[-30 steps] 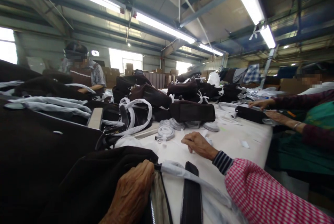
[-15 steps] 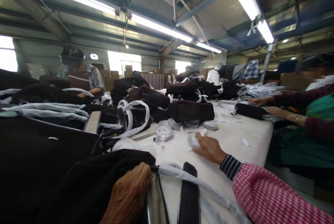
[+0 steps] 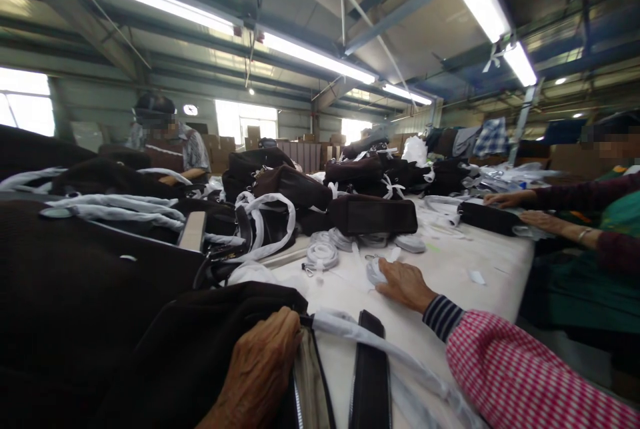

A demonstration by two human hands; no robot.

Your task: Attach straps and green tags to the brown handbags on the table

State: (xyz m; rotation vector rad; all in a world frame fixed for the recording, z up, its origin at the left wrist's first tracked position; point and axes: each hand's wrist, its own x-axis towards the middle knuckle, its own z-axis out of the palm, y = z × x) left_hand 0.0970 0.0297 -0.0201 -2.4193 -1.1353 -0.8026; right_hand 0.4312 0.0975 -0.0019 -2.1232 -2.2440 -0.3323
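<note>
In the lower middle, my left hand point(image 3: 263, 366) is closed on the rim of a dark bag point(image 3: 200, 329), beside its open zipper and beige lining. A carrying handle point(image 3: 350, 326) wrapped in white film runs from that rim to the right, past a loose dark flap point(image 3: 371, 369) with a zipper edge. My right hand point(image 3: 407, 284) reaches over the table with its fingers bent round a coiled strap point(image 3: 375, 272) in clear wrap. The fingers hide part of this coil, which lies at the table surface. Another wrapped strap coil point(image 3: 321, 254) with a metal clip lies to its left.
Dark bags point(image 3: 373, 214) with wrapped handles are piled along the far side and left of the white table point(image 3: 495, 256). At right, a co-worker's hands point(image 3: 543, 221) rest by a dark bag point(image 3: 490, 217). Another person point(image 3: 193, 149) stands behind the pile at left. A paper scrap point(image 3: 477, 276) lies at right.
My view has swung slightly left, so things appear further right. My right hand's fingers have drawn in round the coiled strap. My left hand stays on the bag's rim.
</note>
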